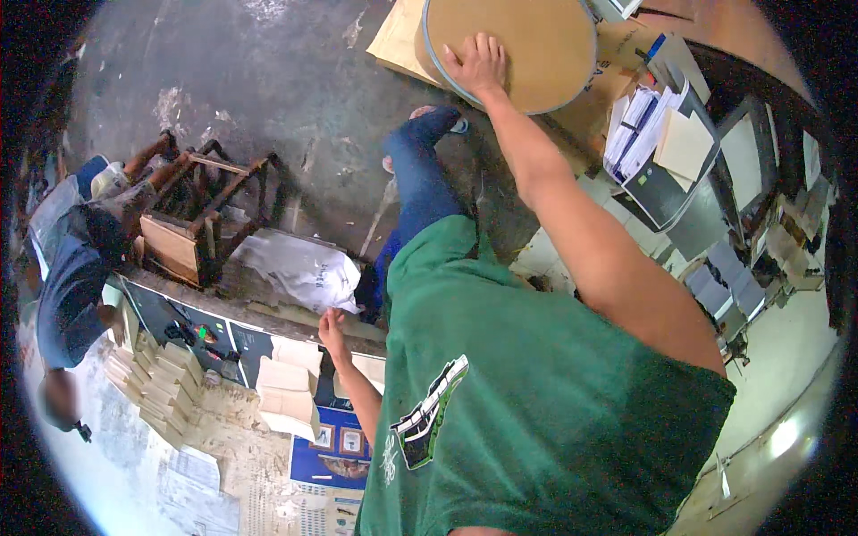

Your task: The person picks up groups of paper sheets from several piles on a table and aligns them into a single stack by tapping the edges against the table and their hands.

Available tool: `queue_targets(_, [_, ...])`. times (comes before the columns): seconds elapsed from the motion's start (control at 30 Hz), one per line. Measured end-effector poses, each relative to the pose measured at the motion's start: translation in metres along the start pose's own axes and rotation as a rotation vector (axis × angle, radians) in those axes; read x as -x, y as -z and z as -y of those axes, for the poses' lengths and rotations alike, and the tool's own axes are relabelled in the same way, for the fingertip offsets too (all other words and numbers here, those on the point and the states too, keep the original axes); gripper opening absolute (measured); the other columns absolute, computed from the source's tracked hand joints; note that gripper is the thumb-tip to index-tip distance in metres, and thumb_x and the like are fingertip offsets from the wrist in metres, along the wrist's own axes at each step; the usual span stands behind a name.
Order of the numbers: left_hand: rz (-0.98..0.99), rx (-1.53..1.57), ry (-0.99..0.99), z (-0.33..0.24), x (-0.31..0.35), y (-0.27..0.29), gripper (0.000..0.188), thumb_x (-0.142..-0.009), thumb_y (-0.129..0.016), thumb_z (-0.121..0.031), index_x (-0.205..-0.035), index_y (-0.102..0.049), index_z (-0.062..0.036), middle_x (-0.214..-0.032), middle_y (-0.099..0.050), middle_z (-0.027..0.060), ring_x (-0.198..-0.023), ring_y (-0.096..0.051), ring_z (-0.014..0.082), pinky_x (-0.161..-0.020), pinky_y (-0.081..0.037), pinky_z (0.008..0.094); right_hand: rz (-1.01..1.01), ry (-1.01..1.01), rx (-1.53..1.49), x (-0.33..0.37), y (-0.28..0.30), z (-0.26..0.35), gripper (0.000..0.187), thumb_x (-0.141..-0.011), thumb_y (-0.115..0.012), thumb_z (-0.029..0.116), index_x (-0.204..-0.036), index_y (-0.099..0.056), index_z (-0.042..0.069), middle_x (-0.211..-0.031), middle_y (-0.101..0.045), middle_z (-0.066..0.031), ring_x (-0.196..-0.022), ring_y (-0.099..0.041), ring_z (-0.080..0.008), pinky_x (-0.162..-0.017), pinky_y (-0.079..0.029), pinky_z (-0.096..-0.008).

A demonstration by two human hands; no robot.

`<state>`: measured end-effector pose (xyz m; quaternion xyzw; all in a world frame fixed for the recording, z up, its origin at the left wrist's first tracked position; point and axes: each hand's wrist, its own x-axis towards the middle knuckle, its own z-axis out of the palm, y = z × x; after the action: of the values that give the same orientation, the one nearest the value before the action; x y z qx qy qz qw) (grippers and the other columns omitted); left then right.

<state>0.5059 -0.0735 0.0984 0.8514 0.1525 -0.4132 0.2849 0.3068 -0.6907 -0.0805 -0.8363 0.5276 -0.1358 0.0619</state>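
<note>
My right hand (pixel 481 66) lies flat on the brown round top of a drum (pixel 545 54) with a thin grey rim, fingers spread near its left edge. My left hand (pixel 332 329) hangs near the edge of a work table (pixel 232 420), fingers loosely bent and apart, with nothing visible in them. Beside it, on the table, are thick cream paper stacks (pixel 288 380). A white sheet or bag (pixel 299 268) with some print lies just beyond the left hand. My green shirt and blue trousers fill the middle of the view.
Another person (pixel 67 286) in dark blue leans at the table's left end, near more paper stacks (pixel 161 384). A wooden stool (pixel 210 196) stands on the dark floor (pixel 295 89). At right, a black bin (pixel 670 188) holds papers. A cardboard box (pixel 398 40) adjoins the drum.
</note>
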Motion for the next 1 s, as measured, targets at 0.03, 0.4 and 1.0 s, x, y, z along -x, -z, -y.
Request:
queue_targets(0.03, [0.007,-0.002,0.006,0.003,0.000,0.001,0.034,-0.095,-0.062,-0.043,-0.110,-0.063,-0.0113,-0.103,-0.067,0.0003,-0.091,-0.061,0.0116,-0.070,-0.042,0.0275,0.004,0.007,0.001,-0.001,-0.001,-0.001,0.045,-0.086,-0.059,0.052,-0.087,-0.064,0.008,-0.099,-0.055,-0.0134,-0.102,-0.052,-0.0337,-0.091,-0.040,-0.0539])
queue_targets(0.4, [-0.042,0.038,-0.091,-0.030,-0.003,-0.004,0.040,-0.097,-0.061,-0.037,-0.107,-0.061,0.0017,-0.102,-0.066,0.0101,-0.090,-0.061,0.0152,-0.082,-0.047,0.0297,0.085,0.014,0.067,0.001,-0.001,-0.002,0.063,-0.086,-0.053,0.062,-0.109,-0.061,0.004,-0.119,-0.054,-0.0173,-0.114,-0.049,-0.0370,-0.100,-0.037,-0.0554])
queue_targets(1.0, [0.564,-0.216,0.058,0.046,0.049,0.008,0.030,-0.081,-0.063,-0.027,-0.089,-0.073,-0.0004,-0.081,-0.069,0.0080,-0.068,-0.061,0.0192,-0.059,-0.050,0.0373,0.658,0.480,-0.144,-0.076,0.008,0.092,0.047,-0.099,-0.049,0.035,-0.140,-0.052,0.012,-0.120,-0.066,-0.0159,-0.100,-0.063,-0.0352,-0.090,-0.048,-0.0487])
